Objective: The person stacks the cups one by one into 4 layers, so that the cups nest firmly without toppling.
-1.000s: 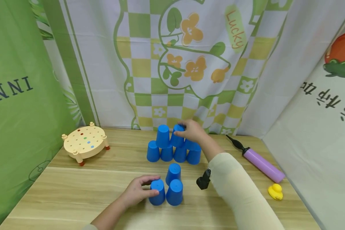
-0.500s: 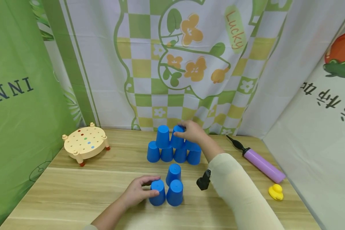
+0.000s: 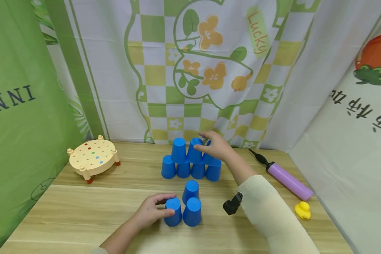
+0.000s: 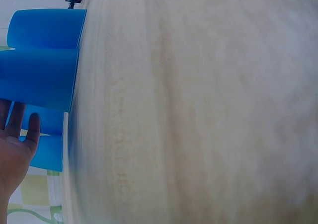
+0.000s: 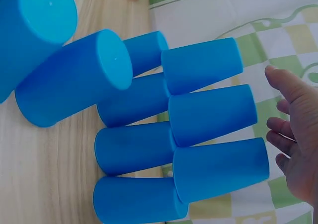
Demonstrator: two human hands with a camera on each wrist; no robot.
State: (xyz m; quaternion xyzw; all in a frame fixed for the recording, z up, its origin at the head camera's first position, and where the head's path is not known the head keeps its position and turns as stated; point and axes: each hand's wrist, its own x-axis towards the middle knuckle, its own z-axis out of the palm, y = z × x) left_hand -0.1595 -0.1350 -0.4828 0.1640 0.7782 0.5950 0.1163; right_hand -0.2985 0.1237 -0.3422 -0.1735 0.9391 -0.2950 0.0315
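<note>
Upside-down blue cups form two rows at the back of the table: several in the bottom row [image 3: 168,167] and three above, including a middle upper cup [image 3: 194,153]. My right hand [image 3: 216,145] hovers just behind and right of this upper row. In the right wrist view its fingers are loosely spread, with a gap between them and the cup ends. Nearer me stand three more inverted cups: a rear one [image 3: 190,191], a right one [image 3: 192,212] and a left one [image 3: 174,216]. My left hand [image 3: 150,212] holds the left one between thumb and fingers.
A round cream pegboard stool [image 3: 93,157] with short legs stands at the back left. On the right lie a purple hand pump [image 3: 289,180] and a yellow rubber duck [image 3: 303,210]. Printed curtains [image 3: 209,116] hang right behind the stacked cups.
My right hand has let go of the middle upper cup and drawn slightly to the right, its fingers opening. My left hand and the cups stay where they were.
</note>
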